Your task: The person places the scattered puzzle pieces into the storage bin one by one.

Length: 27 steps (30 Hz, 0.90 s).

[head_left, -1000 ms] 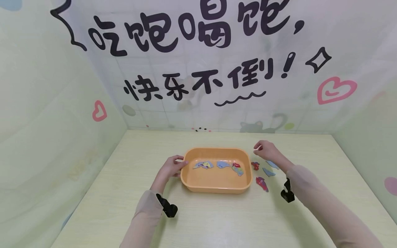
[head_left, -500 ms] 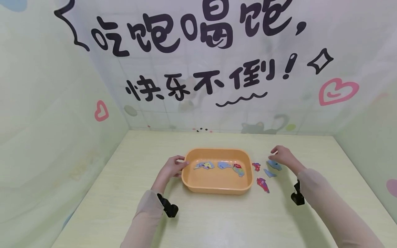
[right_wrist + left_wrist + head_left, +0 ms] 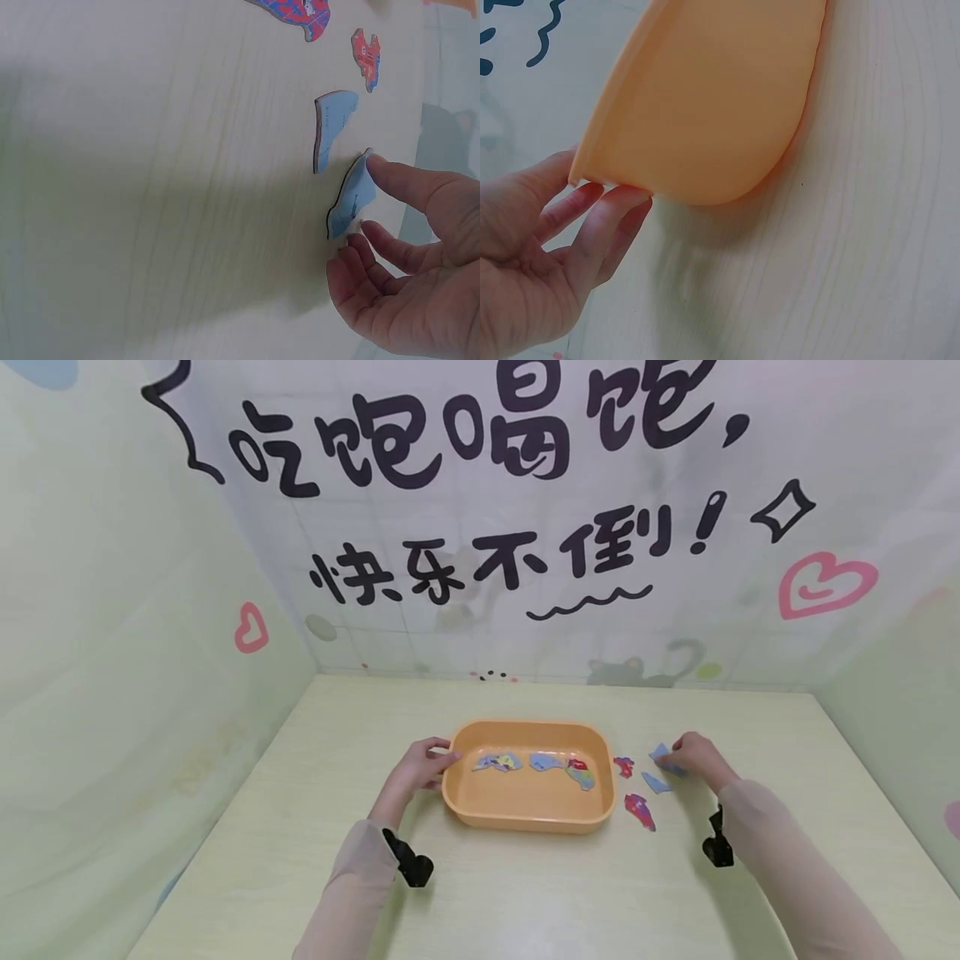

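An orange plastic tray (image 3: 528, 817) stands on the table with several puzzle pieces inside. Its left end is gripped by my left hand (image 3: 420, 768), thumb over the rim and fingers curled against the outside wall (image 3: 705, 112). To the right of the tray, my right hand (image 3: 699, 756) is at a light blue puzzle piece (image 3: 352, 196). The thumb is on one end and the index finger at the other, with the piece between them. A second blue piece (image 3: 334, 124) lies close by, flat on the table. My palm partly covers the held piece in the head view.
A small red piece (image 3: 624, 767) and a longer red and purple piece (image 3: 640, 812) lie between the tray and my right hand. Fabric walls with printed writing (image 3: 480, 568) enclose the back and sides of the pale wooden table (image 3: 525, 893).
My right hand has moved right and down onto the farther blue piece, which has turned a little under the fingers. My left hand keeps its grip on the tray.
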Each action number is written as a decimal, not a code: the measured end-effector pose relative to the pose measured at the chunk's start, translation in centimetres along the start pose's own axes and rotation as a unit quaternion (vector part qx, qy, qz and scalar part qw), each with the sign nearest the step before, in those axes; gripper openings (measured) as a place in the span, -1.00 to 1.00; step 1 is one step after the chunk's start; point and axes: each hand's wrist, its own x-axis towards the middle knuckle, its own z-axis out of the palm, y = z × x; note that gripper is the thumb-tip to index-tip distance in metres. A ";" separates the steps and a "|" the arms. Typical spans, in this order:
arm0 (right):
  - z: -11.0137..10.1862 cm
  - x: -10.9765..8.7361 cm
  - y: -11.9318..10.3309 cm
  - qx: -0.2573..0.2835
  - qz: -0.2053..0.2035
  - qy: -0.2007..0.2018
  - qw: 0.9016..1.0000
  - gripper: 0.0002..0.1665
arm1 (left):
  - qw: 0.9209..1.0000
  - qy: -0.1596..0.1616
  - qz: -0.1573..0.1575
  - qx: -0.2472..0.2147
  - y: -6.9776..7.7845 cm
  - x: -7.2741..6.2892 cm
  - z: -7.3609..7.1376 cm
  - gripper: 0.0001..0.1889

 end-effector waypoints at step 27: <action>-0.1 0.8 -0.1 0.037 0.022 0.014 0.999 -0.61 | 1.000 0.000 -0.013 0.004 0.3 0.0 0.1 -0.54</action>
